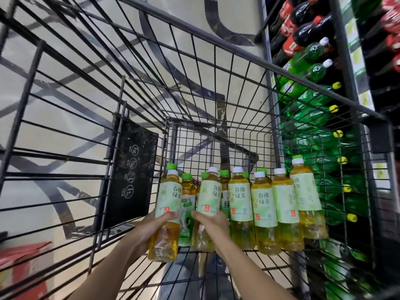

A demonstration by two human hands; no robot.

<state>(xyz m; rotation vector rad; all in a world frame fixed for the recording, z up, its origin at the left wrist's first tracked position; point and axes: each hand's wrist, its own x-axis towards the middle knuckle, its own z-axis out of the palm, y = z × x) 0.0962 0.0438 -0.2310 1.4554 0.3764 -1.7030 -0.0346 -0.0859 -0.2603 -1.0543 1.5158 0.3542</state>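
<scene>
While left hand point(149, 229) and right hand point(211, 224) grip tea bottles point(168, 198) in the cart point(268, 66) | I judge: heavy, slick | grasp mid-body.

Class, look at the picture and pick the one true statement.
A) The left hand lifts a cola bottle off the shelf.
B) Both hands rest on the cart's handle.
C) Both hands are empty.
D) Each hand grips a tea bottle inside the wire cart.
D: the left hand grips the leftmost tea bottle and the right hand grips the next white-capped bottle, both inside the wire cart.
</scene>
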